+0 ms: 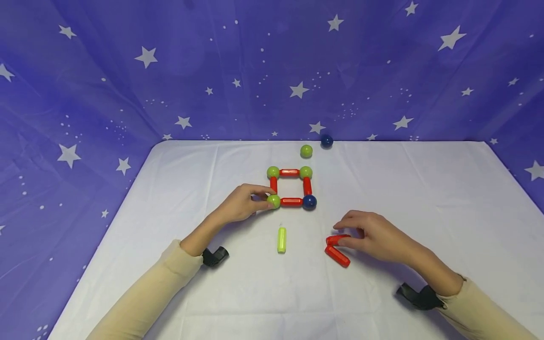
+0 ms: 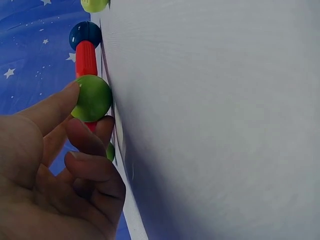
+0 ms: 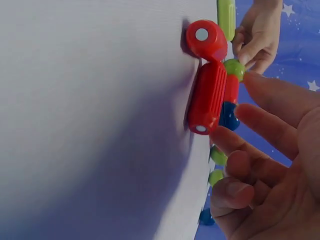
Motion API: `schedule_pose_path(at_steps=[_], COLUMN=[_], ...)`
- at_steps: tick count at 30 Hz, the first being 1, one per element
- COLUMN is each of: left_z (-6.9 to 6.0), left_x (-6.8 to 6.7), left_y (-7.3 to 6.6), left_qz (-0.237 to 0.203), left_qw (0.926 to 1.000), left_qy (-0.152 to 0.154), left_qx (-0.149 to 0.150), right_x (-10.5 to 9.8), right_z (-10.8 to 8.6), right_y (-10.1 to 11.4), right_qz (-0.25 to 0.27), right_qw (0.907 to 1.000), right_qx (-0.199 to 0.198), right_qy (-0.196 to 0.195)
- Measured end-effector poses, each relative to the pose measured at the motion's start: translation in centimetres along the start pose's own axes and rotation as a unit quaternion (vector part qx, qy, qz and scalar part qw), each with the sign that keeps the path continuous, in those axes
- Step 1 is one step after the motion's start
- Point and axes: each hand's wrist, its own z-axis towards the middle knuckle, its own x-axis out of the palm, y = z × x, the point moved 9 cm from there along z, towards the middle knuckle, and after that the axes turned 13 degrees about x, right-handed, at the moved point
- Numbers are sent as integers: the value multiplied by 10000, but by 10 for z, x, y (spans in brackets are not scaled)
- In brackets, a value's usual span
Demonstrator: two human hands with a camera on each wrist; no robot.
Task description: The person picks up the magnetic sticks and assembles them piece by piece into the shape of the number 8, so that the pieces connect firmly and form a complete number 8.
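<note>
My left hand (image 1: 244, 204) pinches the green ball (image 1: 274, 201) at the near left corner of a square of red magnetic rods and balls. That square has a dark blue ball (image 1: 310, 202) at its near right corner and green balls at both far corners. A red rod (image 1: 291, 202) joins the two near balls. My right hand (image 1: 374, 233) is over a loose red rod (image 3: 207, 97), thumb and fingers apart beside it; contact cannot be told. Touching that rod at one end is a second loose red rod (image 1: 337, 256).
Between the hands lies a yellow-green rod (image 1: 282, 240). Behind the square are a loose green ball (image 1: 306, 151) and a dark blue ball (image 1: 327, 141) near the far edge of the white-covered table (image 1: 204, 160). A starry blue cloth (image 1: 255, 71) hangs around it.
</note>
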Motion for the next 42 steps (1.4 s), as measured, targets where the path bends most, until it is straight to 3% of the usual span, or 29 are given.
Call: schedule_pose_path(at_steps=[19, 42], left_z=[0, 0], left_x=[0, 1], left_y=[-2, 3], left_qz=[-31, -99], left_qw=[10000, 9999], left_qy=[-35, -88], left_qx=[-23, -90], right_x=[6, 10], right_z=[0, 2], right_y=[-4, -5], right_qz=[-180, -100], right_qw=[9994, 9998], right_qx=[-29, 64], right_qy=[290, 168])
